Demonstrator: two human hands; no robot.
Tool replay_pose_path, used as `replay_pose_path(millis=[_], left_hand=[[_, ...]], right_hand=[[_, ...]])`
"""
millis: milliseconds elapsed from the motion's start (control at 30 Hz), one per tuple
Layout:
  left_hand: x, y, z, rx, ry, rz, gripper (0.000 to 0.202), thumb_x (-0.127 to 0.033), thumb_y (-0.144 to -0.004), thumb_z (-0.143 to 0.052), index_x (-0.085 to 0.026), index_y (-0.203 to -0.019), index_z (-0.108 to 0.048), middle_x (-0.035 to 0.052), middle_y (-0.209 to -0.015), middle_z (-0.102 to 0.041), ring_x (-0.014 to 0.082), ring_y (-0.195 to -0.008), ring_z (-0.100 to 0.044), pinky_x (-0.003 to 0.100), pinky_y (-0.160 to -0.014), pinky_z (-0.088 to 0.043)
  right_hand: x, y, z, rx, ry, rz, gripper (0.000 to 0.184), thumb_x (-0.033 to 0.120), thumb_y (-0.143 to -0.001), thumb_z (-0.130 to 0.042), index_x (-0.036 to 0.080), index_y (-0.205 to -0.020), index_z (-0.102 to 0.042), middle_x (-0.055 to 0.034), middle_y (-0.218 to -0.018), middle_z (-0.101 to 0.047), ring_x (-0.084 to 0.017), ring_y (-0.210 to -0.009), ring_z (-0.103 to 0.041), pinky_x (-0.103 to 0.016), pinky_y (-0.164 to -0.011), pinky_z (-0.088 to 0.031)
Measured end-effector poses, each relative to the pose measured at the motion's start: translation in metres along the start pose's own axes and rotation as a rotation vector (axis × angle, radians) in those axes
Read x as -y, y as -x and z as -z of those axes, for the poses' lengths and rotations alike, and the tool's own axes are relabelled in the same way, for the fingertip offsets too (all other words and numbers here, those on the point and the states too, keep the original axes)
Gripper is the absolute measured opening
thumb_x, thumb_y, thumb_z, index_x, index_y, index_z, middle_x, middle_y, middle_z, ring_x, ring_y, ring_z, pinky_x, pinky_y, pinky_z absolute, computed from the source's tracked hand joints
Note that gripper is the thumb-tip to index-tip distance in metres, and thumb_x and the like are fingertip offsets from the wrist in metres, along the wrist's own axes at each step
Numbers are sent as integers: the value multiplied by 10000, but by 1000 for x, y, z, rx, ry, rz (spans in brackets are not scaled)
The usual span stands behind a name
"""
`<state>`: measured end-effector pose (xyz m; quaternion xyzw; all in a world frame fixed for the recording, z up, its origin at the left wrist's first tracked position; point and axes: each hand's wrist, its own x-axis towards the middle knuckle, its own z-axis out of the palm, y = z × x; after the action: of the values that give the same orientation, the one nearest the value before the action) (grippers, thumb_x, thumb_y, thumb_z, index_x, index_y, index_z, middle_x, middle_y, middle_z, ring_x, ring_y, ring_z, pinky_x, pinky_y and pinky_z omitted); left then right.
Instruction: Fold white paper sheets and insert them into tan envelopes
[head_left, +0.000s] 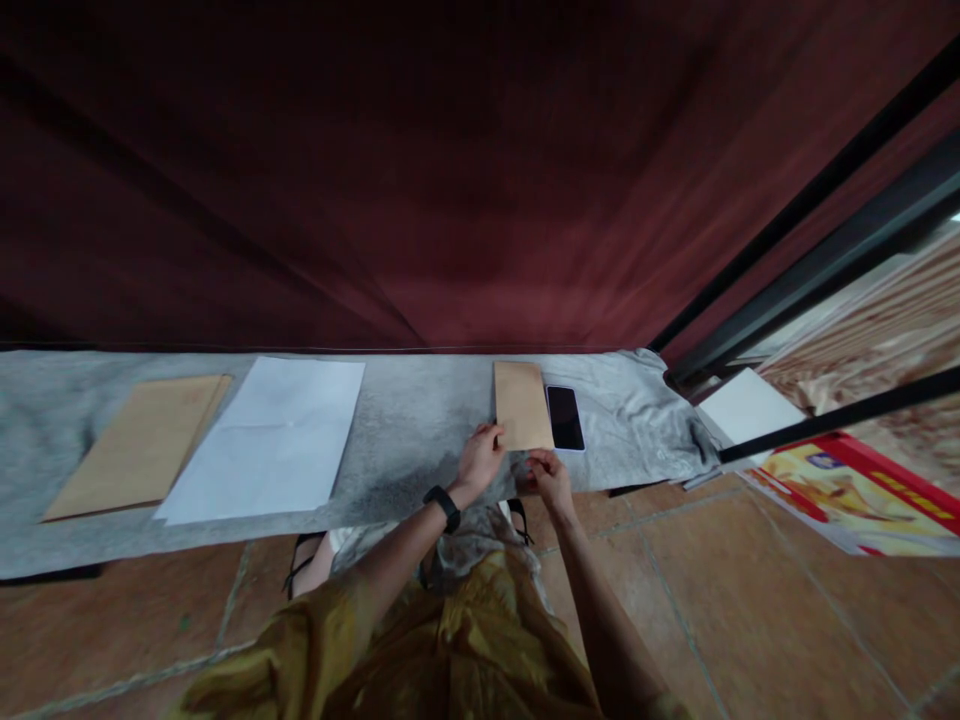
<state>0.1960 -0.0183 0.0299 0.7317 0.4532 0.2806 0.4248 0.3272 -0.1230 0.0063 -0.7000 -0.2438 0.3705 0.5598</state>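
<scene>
The brown paper piece (523, 400), which serves as the landmark, lies flat on the grey cloth (420, 415) covering the table. At its near left corner, the left hand (481, 460) grasps the paper between thumb and fingers; a dark wristband (442, 508) encircles that wrist. At its near right corner, the right hand (553, 482) has its fingers bent together; whether they pinch the edge or merely touch it cannot be told. Just to the right of the paper piece lies a dark-screened phone (566, 418). Well to its left are white sheets (281, 430) and, farther left, larger brown envelopes (135, 445). Beyond it hangs a dark red curtain (420, 200); far to its right is a printed red-and-yellow panel (855, 490).
</scene>
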Motion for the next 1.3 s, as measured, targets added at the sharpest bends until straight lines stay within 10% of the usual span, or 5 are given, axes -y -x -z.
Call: replay_pose_path(millis=[200, 400, 733, 1300], left_hand=[[14, 21, 19, -10, -26, -49, 333, -15, -774, -619, -201, -1037, -706, 69, -1119, -680, 180, -942, -665, 325, -909, -553], [68, 67, 83, -207, -277, -160, 276, -110, -864, -581, -213, -1098, -684, 93, -1233, -653, 235, -1158, -628, 429, -1026, -535], [113, 152, 192, -462, -847, -34, 502, -403, -999, -495, -116, -1411, -496, 236, -1457, -504, 407, -1371, -450, 585, -1060, -436], [123, 154, 213, -327, -957, 119, 376, -247, -1018, -404, -195, -1305, -641, 128, -1336, -661, 281, -1209, -587, 440, -1023, -441]], right_hand=[[-3, 3, 1, 1, 74, 51, 313, 425, -708, -636, 189, -907, -689, -27, -781, -701, -152, -583, -577, -260, -517, -502], [-11, 10, -7, 63, 219, 164, 308, 440, -734, -634, 190, -890, -724, -59, -799, -733, -205, -690, -641, -296, -597, -530], [-6, 37, -88, 317, 122, 69, 315, 461, -758, -607, 203, -901, -717, -45, -755, -708, -185, -595, -613, -295, -526, -526], [-5, 49, -129, 412, 342, 135, 305, 379, -800, -531, 224, -959, -740, -39, -801, -729, -185, -609, -639, -288, -516, -533]])
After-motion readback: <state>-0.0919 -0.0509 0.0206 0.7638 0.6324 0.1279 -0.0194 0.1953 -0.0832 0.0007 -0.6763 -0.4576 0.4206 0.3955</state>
